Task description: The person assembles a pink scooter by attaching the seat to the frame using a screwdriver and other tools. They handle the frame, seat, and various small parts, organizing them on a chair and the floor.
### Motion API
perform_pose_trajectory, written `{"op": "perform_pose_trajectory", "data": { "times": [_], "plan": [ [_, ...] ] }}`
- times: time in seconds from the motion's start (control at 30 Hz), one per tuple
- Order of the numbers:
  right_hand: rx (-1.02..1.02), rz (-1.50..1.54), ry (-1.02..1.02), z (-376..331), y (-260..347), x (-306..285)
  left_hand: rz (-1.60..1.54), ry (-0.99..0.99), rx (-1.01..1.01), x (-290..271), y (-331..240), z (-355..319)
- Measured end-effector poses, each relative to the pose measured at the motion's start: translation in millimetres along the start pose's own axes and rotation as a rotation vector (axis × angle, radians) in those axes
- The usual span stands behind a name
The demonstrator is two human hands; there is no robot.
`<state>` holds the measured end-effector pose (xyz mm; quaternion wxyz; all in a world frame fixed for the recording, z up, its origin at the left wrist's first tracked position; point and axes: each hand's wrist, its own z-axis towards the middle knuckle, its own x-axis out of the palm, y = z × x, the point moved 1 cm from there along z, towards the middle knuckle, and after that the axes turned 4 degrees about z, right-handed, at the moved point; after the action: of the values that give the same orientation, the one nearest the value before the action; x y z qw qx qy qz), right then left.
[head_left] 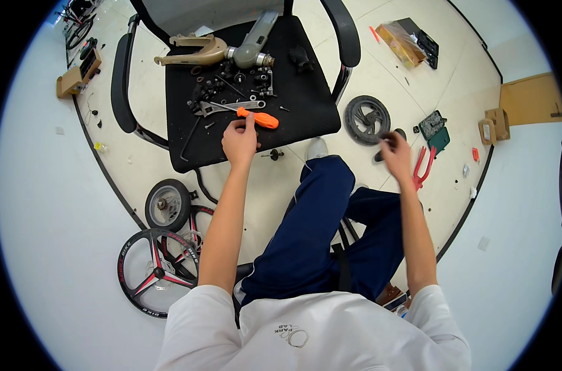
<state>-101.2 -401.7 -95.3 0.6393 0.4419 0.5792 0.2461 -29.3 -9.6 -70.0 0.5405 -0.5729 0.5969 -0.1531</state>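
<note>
A screwdriver (259, 118) with an orange handle lies across the black chair seat (305, 117). My left hand (239, 142) is closed at the near end of that handle, thumb and fingertips against it. Beside it on the seat lie a silver adjustable wrench (231, 107), a black hex key (190, 140) and loose bolts and small parts (200, 93). Farther back rest a tan bicycle fork (197, 51) and a grey frame piece (256, 40). My right hand (396, 154) hangs over the floor, fingers curled and slightly blurred, overlapping a dark object (378, 157) whose kind is unclear.
A small black wheel (367, 119), a red two-pronged piece (424, 168) and an open green case (438, 141) lie to the right. Spoked wheels (159, 272) stand at the left. Chair armrests (125, 86) flank the seat. Cardboard boxes (496, 125) are at the far right.
</note>
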Motion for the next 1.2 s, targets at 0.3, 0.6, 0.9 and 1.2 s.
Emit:
{"op": "perform_pose_trajectory", "data": {
  "times": [0.3, 0.6, 0.9, 1.2],
  "plan": [
    [-0.354, -0.105, 0.308, 59.7, 142.1, 185.8, 0.185, -0.371, 0.51, -52.3, 32.9, 35.9],
    [-0.105, 0.166, 0.247, 65.4, 135.0, 200.6, 0.301, -0.438, 0.82, -70.9, 68.0, 61.1],
    [0.098, 0.468, 0.321, 70.1, 133.3, 194.3, 0.243, -0.423, 0.769, -69.7, 69.5, 62.3],
    [0.108, 0.526, 0.358, 76.1, 124.7, 190.4, 0.163, -0.333, 0.729, -61.2, 60.5, 51.1]
  ]
}}
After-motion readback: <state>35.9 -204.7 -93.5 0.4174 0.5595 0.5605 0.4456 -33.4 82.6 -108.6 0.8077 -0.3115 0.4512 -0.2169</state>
